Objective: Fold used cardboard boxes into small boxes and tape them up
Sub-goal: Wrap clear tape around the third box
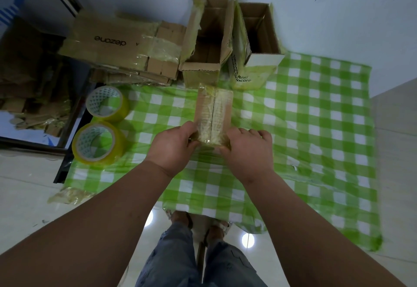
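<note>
The small taped box (213, 115) is gripped at its near end by both hands (173, 144) (246, 149); loose tape could be creased if pressed unevenly.

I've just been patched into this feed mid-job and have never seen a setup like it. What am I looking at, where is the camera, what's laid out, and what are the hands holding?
There is no machine here: a person works with two bare hands. The single picture comes from a wide-angle camera on their head, looking forward and down, so their arms, legs and feet show at the bottom.

On the floor lies a green-and-white checked cloth. In its middle sits a small brown cardboard box wrapped in clear tape. The left hand and the right hand grip its near end from either side.

At the cloth's left edge stand two rolls of yellowish clear tape. Behind the small box are two open cardboard boxes, and left of them a stack of flattened brown cardboard.
</note>
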`<state>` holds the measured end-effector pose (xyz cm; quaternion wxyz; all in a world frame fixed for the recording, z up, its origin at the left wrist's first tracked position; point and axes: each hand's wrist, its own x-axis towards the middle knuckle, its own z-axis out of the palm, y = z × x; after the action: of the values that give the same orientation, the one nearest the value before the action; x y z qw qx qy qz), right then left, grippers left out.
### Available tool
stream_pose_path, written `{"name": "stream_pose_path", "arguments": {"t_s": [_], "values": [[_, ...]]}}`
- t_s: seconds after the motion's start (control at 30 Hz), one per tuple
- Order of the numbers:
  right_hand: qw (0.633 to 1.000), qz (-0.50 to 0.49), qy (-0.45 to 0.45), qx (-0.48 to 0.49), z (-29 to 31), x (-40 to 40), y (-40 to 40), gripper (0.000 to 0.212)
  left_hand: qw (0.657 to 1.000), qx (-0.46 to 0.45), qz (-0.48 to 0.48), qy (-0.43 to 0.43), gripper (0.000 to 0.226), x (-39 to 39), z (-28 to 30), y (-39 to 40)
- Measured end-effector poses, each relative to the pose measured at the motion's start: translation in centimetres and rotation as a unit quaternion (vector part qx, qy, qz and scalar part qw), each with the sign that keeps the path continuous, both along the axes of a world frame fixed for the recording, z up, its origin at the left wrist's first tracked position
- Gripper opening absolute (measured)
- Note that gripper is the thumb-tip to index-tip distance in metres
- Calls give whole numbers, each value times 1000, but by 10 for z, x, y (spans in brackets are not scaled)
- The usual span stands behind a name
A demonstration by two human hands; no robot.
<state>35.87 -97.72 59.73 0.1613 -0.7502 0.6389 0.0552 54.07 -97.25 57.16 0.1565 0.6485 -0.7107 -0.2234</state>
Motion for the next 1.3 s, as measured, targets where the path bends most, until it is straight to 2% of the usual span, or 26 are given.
{"name": "stream_pose_path", "arguments": {"t_s": [0.17, 0.27, 0.5, 0.6, 0.7, 0.8, 0.87, 1.03, 1.2, 1.3], "values": [[995, 37, -34, 90, 9, -14, -12, 31, 1000, 7, 3, 12, 20, 2, 1, 4], [997, 29, -28, 61, 6, -12, -7, 22, 1000, 13, 11, 4, 18, 0, 3, 6], [1000, 13, -23, -2, 1, -7, 5, 24, 999, 39, 25, -29, 15, -6, 7, 4], [998, 17, -46, 32, 5, -13, 4, 34, 998, 37, 55, 2, 16, -7, 5, 9], [995, -27, -64, 76, 14, -21, 1, 42, 995, 30, 85, 35, 21, -8, 2, 14], [991, -38, -77, 106, 20, -22, 3, 38, 992, 12, 114, 53, 24, -9, -1, 18], [984, -46, -127, 114, 21, -18, 4, 35, 987, -1, 148, 63, 25, -8, 0, 19], [936, -107, -292, 165, 20, -8, 13, 31, 959, 35, 242, 145, 32, 2, 10, 10], [857, -183, -429, 217, 15, 2, 33, 29, 946, 128, 204, 219, 38, -1, 26, -4], [817, -214, -481, 235, 9, 8, 41, 37, 945, 195, 123, 230, 80, -5, 25, -6]]}}
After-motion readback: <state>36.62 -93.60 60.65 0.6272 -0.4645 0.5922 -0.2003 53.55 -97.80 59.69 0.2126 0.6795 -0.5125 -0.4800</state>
